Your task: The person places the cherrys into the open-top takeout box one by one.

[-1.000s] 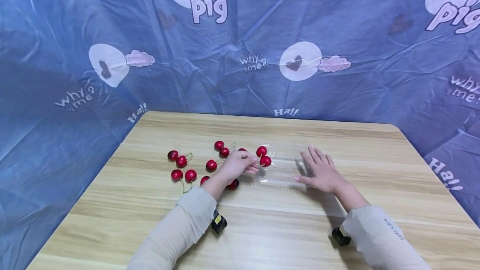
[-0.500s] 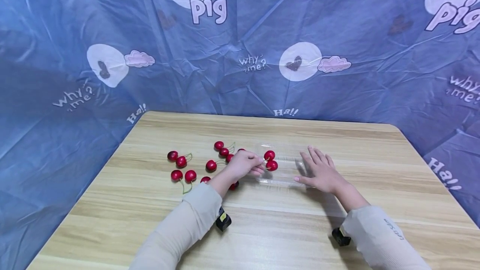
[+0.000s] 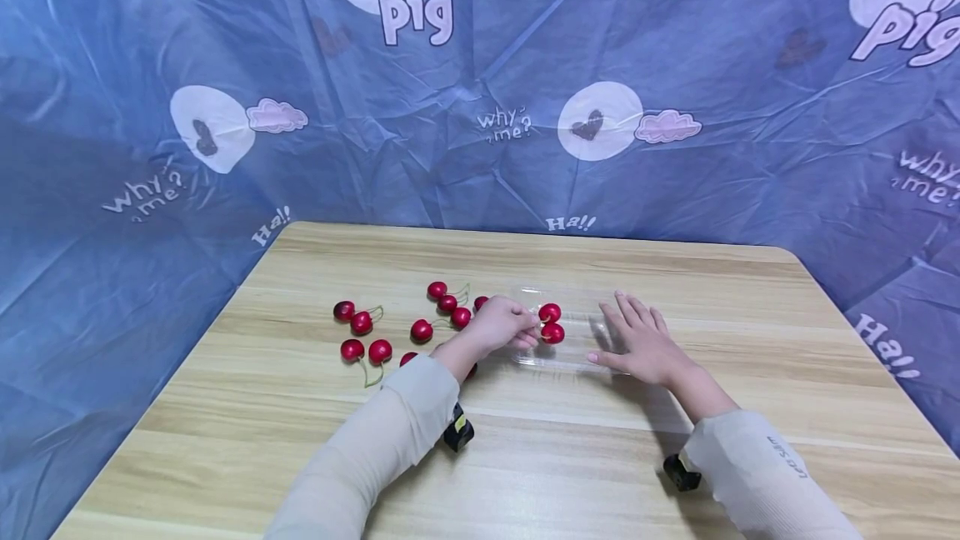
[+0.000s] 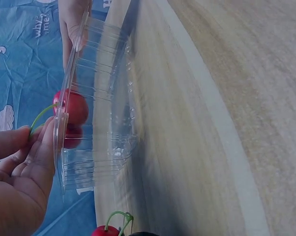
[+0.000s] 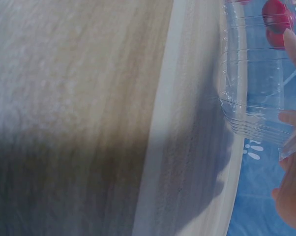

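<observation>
My left hand (image 3: 504,327) pinches the green stem (image 4: 42,117) of a pair of red cherries (image 4: 71,107) between thumb and fingers. In the head view the two cherries (image 3: 552,332) overlap the left part of a clear plastic box (image 3: 577,367). The left wrist view has them at the box's rim, seen through its clear wall. At the box's right end is my right hand (image 3: 643,346), its fingers spread and straight, touching the rim. The right wrist view shows fingers (image 5: 291,46) at the edge of the clear box (image 5: 258,88).
Several more cherries with stems lie left of the box, among them a pair (image 3: 362,322), another pair (image 3: 380,351) and a single one (image 3: 422,331). The wooden table (image 3: 540,457) ends at a blue printed cloth (image 3: 480,173) behind.
My left hand has moved to the right with the pair of cherries, bringing them from the box's left edge to over its left part. The right hand has stayed in place.
</observation>
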Demonstrator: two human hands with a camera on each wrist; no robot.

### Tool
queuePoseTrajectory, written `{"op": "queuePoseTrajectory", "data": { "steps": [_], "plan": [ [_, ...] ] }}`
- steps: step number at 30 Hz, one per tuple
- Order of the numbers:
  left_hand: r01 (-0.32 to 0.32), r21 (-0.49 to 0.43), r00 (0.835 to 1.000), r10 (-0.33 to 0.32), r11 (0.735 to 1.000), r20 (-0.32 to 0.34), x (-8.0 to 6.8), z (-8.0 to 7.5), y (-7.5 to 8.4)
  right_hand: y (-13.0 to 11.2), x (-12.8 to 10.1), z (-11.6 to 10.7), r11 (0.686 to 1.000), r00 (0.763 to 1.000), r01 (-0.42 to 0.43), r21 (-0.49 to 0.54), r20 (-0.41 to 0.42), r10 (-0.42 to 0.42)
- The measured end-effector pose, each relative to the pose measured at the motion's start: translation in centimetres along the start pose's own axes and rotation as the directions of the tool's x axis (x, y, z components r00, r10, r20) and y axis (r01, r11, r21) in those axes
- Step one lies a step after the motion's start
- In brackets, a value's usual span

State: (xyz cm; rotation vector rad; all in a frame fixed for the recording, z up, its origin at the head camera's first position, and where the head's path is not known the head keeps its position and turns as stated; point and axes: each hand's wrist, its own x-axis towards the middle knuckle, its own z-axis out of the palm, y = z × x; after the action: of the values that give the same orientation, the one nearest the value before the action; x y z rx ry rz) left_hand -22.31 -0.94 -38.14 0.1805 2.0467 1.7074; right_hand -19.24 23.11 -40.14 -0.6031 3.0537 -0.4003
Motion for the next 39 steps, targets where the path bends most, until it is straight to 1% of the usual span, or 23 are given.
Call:
{"op": "queuePoseTrajectory", "data": {
  "steps": [4, 7, 11, 20, 25, 34, 39],
  "plan": [
    [0.018, 0.033, 1.0, -0.019, 0.999, 0.003, 0.2, 0.1, 0.2, -0.1, 0.0, 0.0, 1.0, 1.0, -0.003, 0.002, 0.001, 0.003],
    [0.018, 0.067, 1.0, -0.019, 0.998, 0.007, 0.4, 0.3, 0.4, -0.1, 0.0, -0.1, 1.0, 1.0, -0.006, 0.006, 0.003, 0.006],
    [0.01, 0.089, 1.0, -0.011, 0.996, 0.007, 0.7, 0.5, 0.5, -0.1, 0.0, -0.1, 1.0, 1.0, -0.007, 0.008, 0.004, 0.007],
    [0.027, 0.073, 1.0, -0.028, 0.997, 0.013, 1.2, 1.3, 0.5, 0.0, 0.0, 0.0, 1.0, 1.0, -0.004, 0.005, 0.004, 0.004],
    [0.027, 0.103, 1.0, -0.027, 0.994, 0.0, 1.3, 1.8, 0.6, 0.0, 0.0, 0.0, 1.0, 1.0, -0.002, 0.001, -0.002, 0.002],
    [0.028, 0.1, 1.0, -0.029, 0.995, 0.008, 1.7, 2.8, 0.5, 0.0, 0.0, 0.0, 1.0, 1.0, -0.001, 0.004, -0.003, 0.001],
    [0.034, 0.134, 0.999, -0.035, 0.99, 0.009, 1.8, 3.3, 0.6, 0.1, 0.0, 0.1, 1.0, 1.0, 0.0, 0.003, -0.002, 0.0]
  ]
}}
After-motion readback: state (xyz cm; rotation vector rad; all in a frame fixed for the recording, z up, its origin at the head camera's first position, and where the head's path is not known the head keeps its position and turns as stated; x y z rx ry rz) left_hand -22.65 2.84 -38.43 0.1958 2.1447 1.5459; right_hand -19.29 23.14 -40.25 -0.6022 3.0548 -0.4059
